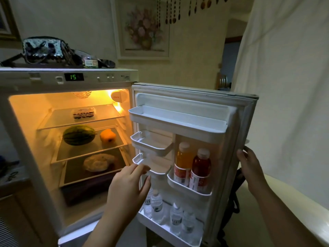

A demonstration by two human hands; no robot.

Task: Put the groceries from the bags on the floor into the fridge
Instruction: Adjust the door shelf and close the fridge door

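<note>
The fridge (23, 139) stands open and lit inside. Its shelves hold a berry punnet (84, 112), a watermelon (79, 134), a yellow pepper (107, 136) and a pale wrapped lump (98, 162). The open door (229, 157) carries an orange drink bottle (183, 161), a red drink bottle (200, 168) and several water bottles (175, 218) in the bottom rack. My left hand (128, 189) hovers empty, fingers apart, just in front of a small door bin (153, 166). My right hand (249, 163) grips the door's outer edge. No bags are in view.
A patterned bag (42, 49) and clutter lie on top of the fridge. A white curtain (284, 77) hangs behind the door. A pale rounded surface (288, 202) sits at lower right, a cabinet (14, 202) at lower left.
</note>
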